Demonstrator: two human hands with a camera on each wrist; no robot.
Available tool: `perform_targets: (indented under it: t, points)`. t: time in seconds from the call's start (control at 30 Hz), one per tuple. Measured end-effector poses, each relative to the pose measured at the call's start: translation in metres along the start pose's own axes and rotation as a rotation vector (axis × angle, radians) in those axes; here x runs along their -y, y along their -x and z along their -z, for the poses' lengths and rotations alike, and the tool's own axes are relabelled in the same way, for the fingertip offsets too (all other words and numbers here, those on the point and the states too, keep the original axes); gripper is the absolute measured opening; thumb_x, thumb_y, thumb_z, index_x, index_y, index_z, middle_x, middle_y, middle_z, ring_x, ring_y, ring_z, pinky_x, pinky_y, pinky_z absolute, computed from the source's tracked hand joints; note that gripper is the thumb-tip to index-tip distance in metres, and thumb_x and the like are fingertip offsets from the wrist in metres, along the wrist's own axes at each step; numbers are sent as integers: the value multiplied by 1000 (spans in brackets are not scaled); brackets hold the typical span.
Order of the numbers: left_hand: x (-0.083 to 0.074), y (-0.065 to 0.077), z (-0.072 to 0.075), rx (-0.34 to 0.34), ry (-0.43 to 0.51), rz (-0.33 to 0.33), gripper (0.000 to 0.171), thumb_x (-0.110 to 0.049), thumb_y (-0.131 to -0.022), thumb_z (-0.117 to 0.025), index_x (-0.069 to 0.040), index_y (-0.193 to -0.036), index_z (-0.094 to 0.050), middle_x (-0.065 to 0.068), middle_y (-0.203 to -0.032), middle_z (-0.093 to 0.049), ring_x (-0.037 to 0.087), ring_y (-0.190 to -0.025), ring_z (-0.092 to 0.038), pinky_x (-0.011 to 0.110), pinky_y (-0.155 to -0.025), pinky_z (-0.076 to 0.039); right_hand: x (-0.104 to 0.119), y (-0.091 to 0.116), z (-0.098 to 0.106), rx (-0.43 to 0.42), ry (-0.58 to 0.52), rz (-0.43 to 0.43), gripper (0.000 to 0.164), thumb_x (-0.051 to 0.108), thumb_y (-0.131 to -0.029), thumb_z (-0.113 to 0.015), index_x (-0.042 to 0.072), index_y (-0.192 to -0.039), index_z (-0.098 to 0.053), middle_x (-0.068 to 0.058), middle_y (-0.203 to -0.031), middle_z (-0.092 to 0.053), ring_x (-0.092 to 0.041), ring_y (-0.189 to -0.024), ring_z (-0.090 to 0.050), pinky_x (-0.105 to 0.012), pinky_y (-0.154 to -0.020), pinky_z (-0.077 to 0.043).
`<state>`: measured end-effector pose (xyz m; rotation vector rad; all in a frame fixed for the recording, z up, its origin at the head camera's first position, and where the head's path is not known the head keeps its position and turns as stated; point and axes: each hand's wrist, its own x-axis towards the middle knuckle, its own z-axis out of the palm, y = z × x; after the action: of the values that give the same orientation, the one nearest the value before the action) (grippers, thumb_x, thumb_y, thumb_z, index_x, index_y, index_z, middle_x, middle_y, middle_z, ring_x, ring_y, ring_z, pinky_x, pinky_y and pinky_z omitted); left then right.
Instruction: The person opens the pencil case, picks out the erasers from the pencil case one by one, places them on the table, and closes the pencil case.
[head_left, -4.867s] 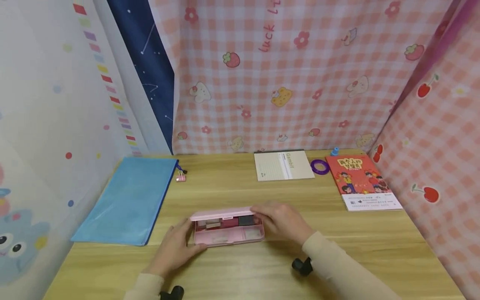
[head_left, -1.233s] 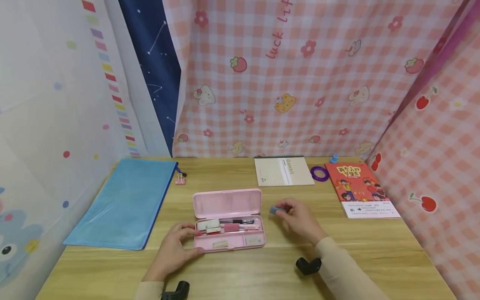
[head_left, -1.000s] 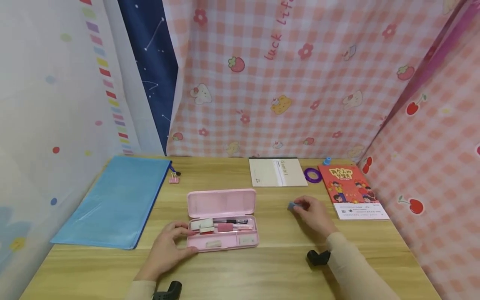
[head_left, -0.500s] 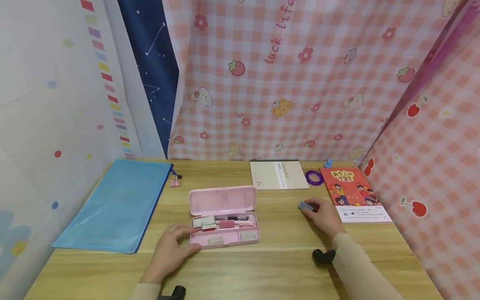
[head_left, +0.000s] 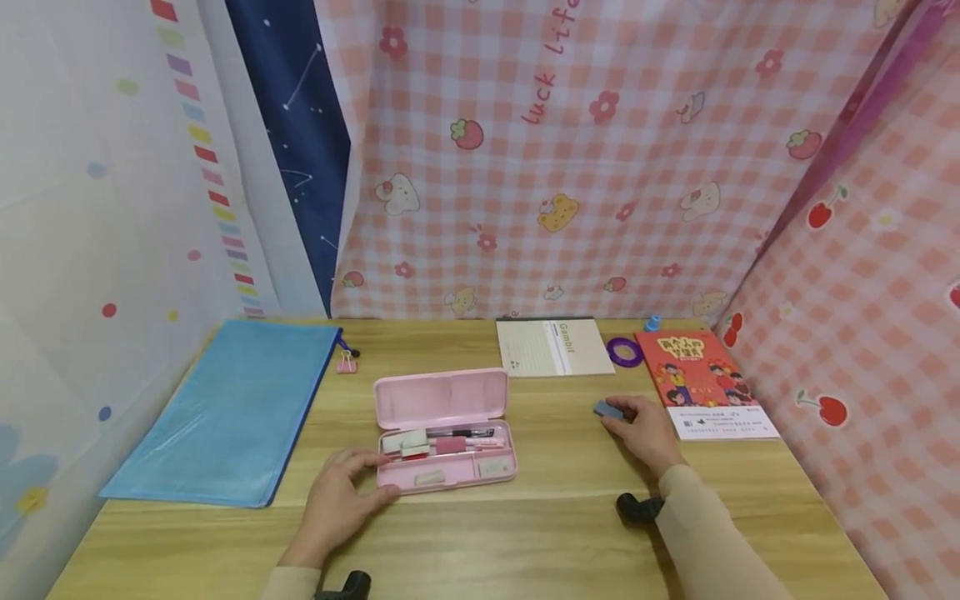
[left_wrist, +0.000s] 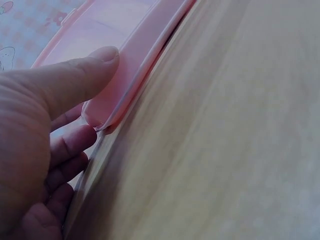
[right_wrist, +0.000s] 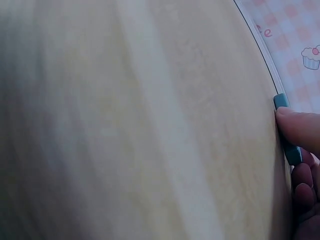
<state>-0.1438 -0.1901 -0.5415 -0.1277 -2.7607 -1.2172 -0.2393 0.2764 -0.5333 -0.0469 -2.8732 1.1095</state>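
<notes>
A pink pencil case [head_left: 441, 433] stands on the table with its lid raised. Inside are a black pen [head_left: 461, 432], a pink-and-white item [head_left: 452, 446] and several whitish eraser-like blocks [head_left: 405, 440]. My left hand [head_left: 337, 500] holds the case by its left end; in the left wrist view the thumb lies over the case's front wall, the fingers around its corner. To the right of the case, my right hand [head_left: 645, 432] pinches a small blue rectangular block [head_left: 608, 409] between thumb and fingers, low at the table surface. The right wrist view shows the block [right_wrist: 292, 151] partly behind the thumb.
On the left lies a blue zip folder [head_left: 225, 412], with a pink binder clip [head_left: 347, 363] beside it. Along the back are a notebook [head_left: 528, 346], a purple tape roll [head_left: 625, 352], a small blue object [head_left: 653, 322] and a red book [head_left: 697, 371].
The pencil case lid, nearly closed at first with both hands on it, is now raised. My right hand has carried the blue block rightward from beside the case; my left hand stays at its end.
</notes>
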Motion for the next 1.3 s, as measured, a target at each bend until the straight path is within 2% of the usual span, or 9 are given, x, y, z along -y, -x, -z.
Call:
perform_targets:
  t: [0.33, 0.57, 0.77, 1.07, 1.3]
  points:
    - [-1, 0, 1, 8, -1, 4, 48, -45, -69, -84, -18, -106, -72, 5, -115, -64, 29, -117, -51, 52, -102, -38, -4, -1, -2, -16, -4, 7, 35, 24, -85, -75, 11, -118, -68, -10, -112, -63, -23, -98, -57, -39, -84, -46]
    - [-1, 2, 1, 6, -14, 11, 48, -45, -68, -84, -19, -106, -72, 4, -114, -64, 29, -117, -50, 52, -102, -38, -5, 0, -3, 12, -4, 8, 34, 20, -88, -71, 12, -121, -67, -12, -119, -61, -27, -106, -56, -44, -91, -46]
    - [-1, 0, 1, 32, -11, 33, 51, -48, -70, -82, -17, -109, -71, 7, -118, -62, 29, -119, -49, 52, -103, -37, -2, -2, 3, 58, -25, -31, 34, 11, -93, -63, 13, -127, -63, -13, -126, -55, -31, -118, -50, -51, -100, -40]
    - [3, 3, 1, 0, -10, 5, 49, -45, -68, -84, -17, -106, -71, 7, -116, -63, 29, -115, -51, 52, -100, -39, 3, -2, 1, 58, -29, -13, 35, 8, -92, -63, 12, -126, -63, -14, -127, -55, -32, -118, -50, -51, -101, -40]
    - [2, -1, -1, 7, -8, 4, 51, -48, -68, -83, -18, -107, -71, 6, -117, -63, 28, -116, -50, 51, -101, -39, -1, -2, 6, 57, -119, -51, 44, 11, -92, -64, 9, -135, -54, -18, -131, -51, -32, -116, -50, -49, -99, -41]
